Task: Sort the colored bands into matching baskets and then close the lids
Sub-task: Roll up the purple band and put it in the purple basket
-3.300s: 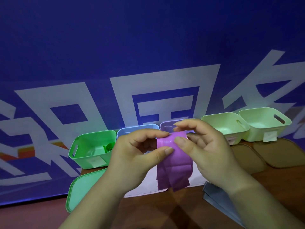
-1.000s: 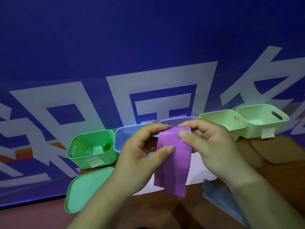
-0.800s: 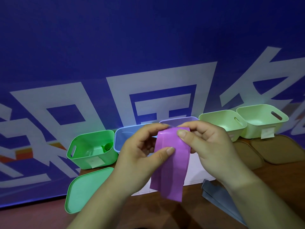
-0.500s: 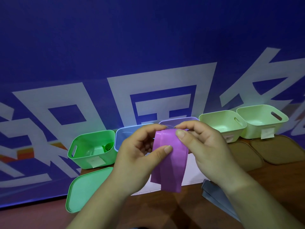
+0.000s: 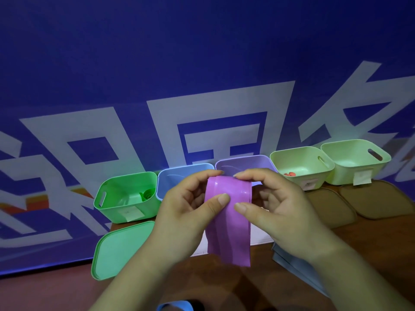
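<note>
A purple band [image 5: 229,223] hangs folded between both hands above the table's middle. My left hand [image 5: 186,212] pinches its left edge with thumb and fingers; my right hand [image 5: 278,207] pinches its right edge the same way. Behind the hands stand a green basket [image 5: 125,196] with a green band inside, a blue basket [image 5: 177,176], a purple basket [image 5: 244,163] and two pale green baskets [image 5: 301,164] [image 5: 354,160]; something red lies in the nearer pale one. A grey-blue band [image 5: 292,265] lies on the table under my right wrist.
A green lid [image 5: 116,250] lies in front of the green basket. A white lid [image 5: 258,234] sits behind the band. Two brown lids [image 5: 330,207] [image 5: 377,200] lie before the pale baskets. A blue banner wall rises directly behind the baskets. A blue object [image 5: 175,307] shows at the bottom edge.
The purple band hangs lower and straighter than 3.3 s ago. Both thumbs have shifted down its front face, and the fold at its top has flattened out.
</note>
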### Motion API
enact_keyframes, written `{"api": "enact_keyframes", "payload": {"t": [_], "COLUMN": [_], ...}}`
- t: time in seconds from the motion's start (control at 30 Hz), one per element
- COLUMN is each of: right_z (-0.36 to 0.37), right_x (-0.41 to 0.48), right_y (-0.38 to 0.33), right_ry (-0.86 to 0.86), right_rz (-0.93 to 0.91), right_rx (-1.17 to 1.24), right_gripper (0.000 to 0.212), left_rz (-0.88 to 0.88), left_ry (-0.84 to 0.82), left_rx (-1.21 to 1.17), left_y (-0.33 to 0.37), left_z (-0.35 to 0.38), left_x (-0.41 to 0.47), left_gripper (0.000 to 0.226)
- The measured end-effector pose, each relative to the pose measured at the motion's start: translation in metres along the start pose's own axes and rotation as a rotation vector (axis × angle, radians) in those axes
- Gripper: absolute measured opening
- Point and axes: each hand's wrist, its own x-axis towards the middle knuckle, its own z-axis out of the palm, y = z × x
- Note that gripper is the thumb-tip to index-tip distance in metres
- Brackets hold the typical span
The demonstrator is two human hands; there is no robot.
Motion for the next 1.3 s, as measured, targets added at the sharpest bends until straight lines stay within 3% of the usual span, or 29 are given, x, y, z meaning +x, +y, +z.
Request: {"api": "enact_keyframes", "payload": {"t": [0.37,0.73,0.97,1.3], "right_z": [0.0,-0.002,0.0,0.005], "right_x": [-0.016,-0.024,-0.023,-0.015], "right_y": [0.006,0.011,0.012,0.01], "right_ry": [0.02,0.046,0.046,0.03], "right_rz": [0.038,0.093,0.161,0.218], "right_rx": [0.08,0.2,0.235,0.215], "right_gripper": [0.036,0.033,0.037,0.036], "left_rz": [-0.046,-0.08,0.021,-0.011], "left_ry": [-0.009,-0.086,-0.052,-0.022], "left_rx": [0.044,0.008,0.092,0.069], "left_y": [-0.003,-0.013,-0.014,-0.013], "left_z": [0.008,0.01,0.008,0.003], "left_x": [-0.013,-0.026,-0.03,-0.03], "left_gripper": [0.032,0.061,0.041,0.038]}}
